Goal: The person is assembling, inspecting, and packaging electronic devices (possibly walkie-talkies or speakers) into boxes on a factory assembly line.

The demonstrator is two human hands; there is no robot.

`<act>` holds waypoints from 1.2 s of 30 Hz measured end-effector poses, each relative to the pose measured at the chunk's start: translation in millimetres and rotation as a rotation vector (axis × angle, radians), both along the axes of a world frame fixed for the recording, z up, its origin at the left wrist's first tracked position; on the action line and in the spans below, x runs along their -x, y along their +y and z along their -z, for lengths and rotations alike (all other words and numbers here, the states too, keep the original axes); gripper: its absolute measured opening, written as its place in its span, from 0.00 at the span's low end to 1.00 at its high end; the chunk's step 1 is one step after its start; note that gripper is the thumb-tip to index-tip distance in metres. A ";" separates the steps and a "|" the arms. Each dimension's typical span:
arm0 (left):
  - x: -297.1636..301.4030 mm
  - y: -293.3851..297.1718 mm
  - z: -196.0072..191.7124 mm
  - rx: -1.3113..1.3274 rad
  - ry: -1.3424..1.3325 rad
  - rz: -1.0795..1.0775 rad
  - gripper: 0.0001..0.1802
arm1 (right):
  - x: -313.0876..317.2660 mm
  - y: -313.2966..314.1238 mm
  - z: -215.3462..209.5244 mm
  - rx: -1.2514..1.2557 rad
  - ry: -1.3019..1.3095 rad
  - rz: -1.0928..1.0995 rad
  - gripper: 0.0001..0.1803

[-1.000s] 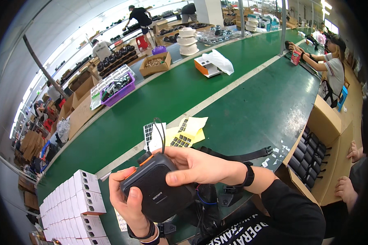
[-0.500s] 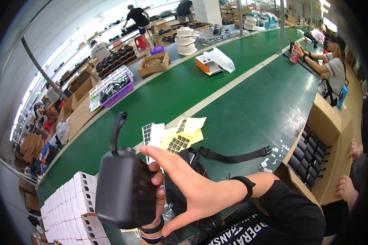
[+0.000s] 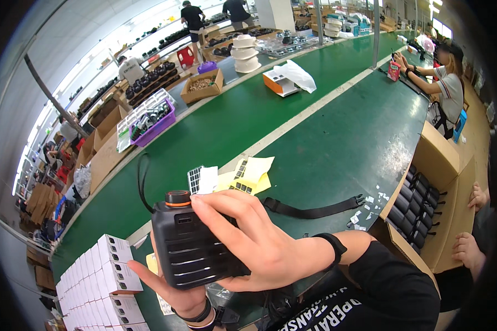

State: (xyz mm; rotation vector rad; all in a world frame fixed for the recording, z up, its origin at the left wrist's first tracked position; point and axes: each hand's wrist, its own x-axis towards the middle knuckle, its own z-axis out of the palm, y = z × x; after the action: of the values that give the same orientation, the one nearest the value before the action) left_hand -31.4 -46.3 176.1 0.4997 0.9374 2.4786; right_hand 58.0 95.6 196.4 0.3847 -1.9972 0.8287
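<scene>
Thing: black ribbed device (image 3: 196, 248) with orange-ringed knob, held at 6 o'clock above green bench (image 3: 326, 149) | Left hand (image 3: 174, 292): cups it from beneath | Right hand (image 3: 254, 243): fingers wrapped over its top, closed on it | Risk: likely slip onto white boxes (image 3: 102, 270) at 8 o'clock, or thin cord (image 3: 142, 182) snagging.

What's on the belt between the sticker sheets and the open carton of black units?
Head view: a black strap lies on the green belt between the sticker sheets and the carton, plus small white scraps.
</scene>
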 end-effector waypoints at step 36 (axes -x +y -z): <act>-9.0 25.7 7.0 -0.282 0.064 0.680 0.31 | -12.9 51.1 57.7 0.401 -0.386 -0.434 0.49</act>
State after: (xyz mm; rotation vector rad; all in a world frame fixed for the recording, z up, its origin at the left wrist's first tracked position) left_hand -22.3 -20.5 169.0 0.8328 0.3427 1.9715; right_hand 70.9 146.7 138.7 0.4549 -2.0502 1.6497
